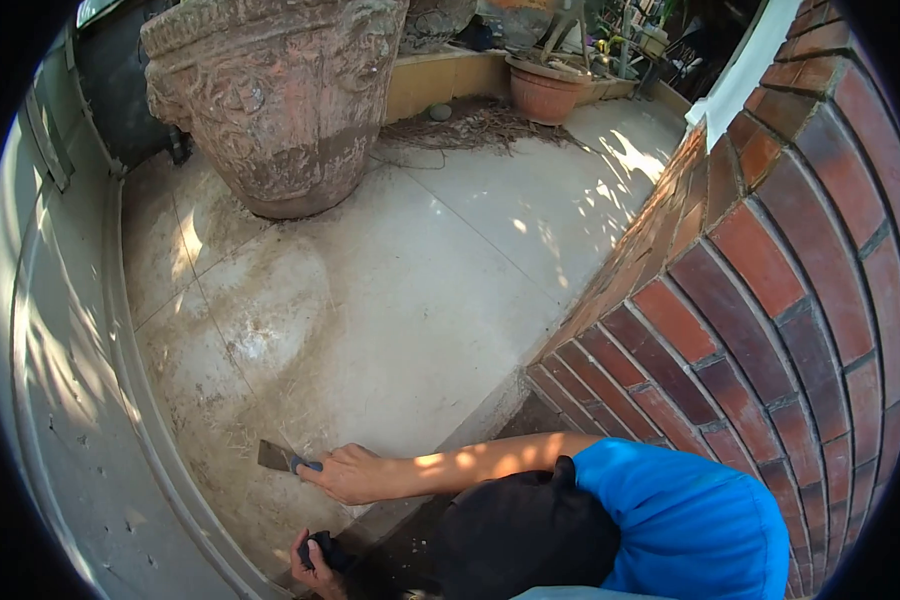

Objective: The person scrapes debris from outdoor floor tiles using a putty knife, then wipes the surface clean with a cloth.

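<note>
My right hand [348, 474] is closed around the blue handle of a putty knife [274, 456]. Its flat metal blade points left and lies at or just above the dusty tiled floor [400, 320]; exact contact cannot be made out. At the bottom edge, my left hand [313, 568] has its fingers curled round a crumpled black item [332, 552], perhaps cloth, partly cut off from view. My right arm, in a blue sleeve [685, 515], reaches across from the right. A dark, knee-like shape [530, 530] covers the floor below it.
A large weathered pot [280, 110] stands at the back left. Behind it are a smaller terracotta pot [545, 92], dry twigs [470, 125] and a stone [440, 112]. A brick wall [760, 300] bounds the right side, a pale metal panel [65, 350] the left.
</note>
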`<state>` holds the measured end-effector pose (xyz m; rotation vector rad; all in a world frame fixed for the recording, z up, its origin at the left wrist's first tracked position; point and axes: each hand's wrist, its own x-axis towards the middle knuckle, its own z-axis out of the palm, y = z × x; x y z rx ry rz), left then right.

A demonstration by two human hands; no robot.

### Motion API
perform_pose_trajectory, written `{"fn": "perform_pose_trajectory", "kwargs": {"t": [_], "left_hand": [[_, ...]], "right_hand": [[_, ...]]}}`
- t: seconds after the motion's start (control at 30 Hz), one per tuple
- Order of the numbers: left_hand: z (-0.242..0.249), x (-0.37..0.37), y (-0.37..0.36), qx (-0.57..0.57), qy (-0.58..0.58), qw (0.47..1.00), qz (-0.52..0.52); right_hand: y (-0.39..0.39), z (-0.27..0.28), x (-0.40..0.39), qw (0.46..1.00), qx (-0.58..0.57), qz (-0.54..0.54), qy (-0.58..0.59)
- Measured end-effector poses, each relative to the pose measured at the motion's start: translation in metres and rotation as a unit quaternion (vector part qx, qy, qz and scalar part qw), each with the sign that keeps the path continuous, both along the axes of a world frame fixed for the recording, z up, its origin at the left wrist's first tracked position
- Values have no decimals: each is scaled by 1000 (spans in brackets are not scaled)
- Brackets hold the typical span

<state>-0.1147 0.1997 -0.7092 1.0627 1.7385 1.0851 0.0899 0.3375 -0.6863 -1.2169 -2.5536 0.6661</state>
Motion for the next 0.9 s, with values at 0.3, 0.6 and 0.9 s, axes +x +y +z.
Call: {"fn": "perform_pose_trajectory", "kwargs": {"t": [0.3,0.6,0.9], "left_hand": [[16,14,8,37,-10,999,36],[8,11,12,45,-30,996,66],[10,8,12,36,-16,999,26]], "right_hand": [[46,19,-2,995,60,-58,-47],[52,51,-35,989,61,1,-133],[166,17,-105,992,95,15,-81]]}}
